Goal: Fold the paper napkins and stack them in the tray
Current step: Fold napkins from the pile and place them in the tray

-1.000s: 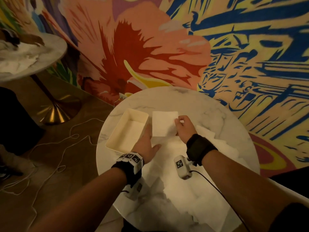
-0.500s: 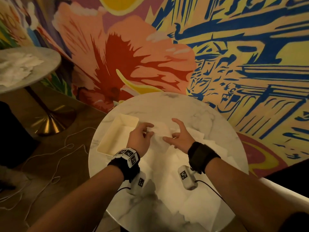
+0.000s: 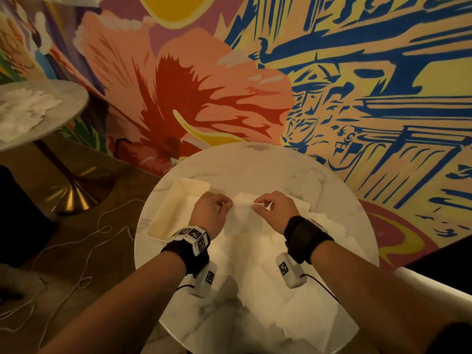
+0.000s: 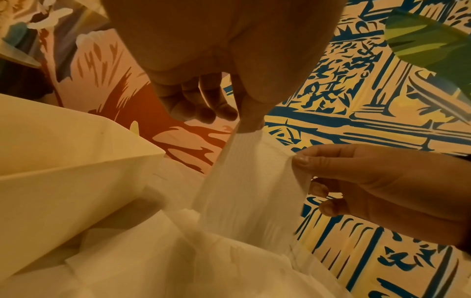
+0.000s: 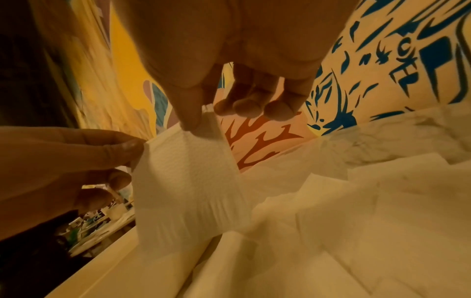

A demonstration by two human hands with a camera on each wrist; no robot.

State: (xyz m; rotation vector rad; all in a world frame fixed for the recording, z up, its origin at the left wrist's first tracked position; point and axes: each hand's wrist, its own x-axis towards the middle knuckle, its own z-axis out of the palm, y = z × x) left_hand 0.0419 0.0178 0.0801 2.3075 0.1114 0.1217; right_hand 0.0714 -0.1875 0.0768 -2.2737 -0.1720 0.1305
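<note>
A painted mural [image 3: 229, 85] fills the wall beyond the fingers: a large coral-and-red flower to their left, blue line work on yellow to their right. The round marble bench [image 3: 255, 162] stands against it. Far left, a second marble table [image 3: 71, 98] rises from a brass base [image 3: 74, 192] on a brown floor [image 3: 76, 251] with trailing white cord [image 3: 84, 254]. Light is dim and warm.

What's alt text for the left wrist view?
Seen from under the left hand, its thumb and finger pinch one top corner of a white paper napkin lifted off the pile, while the right hand pinches the other corner. The cream tray sits at left, a painted mural behind.
</note>
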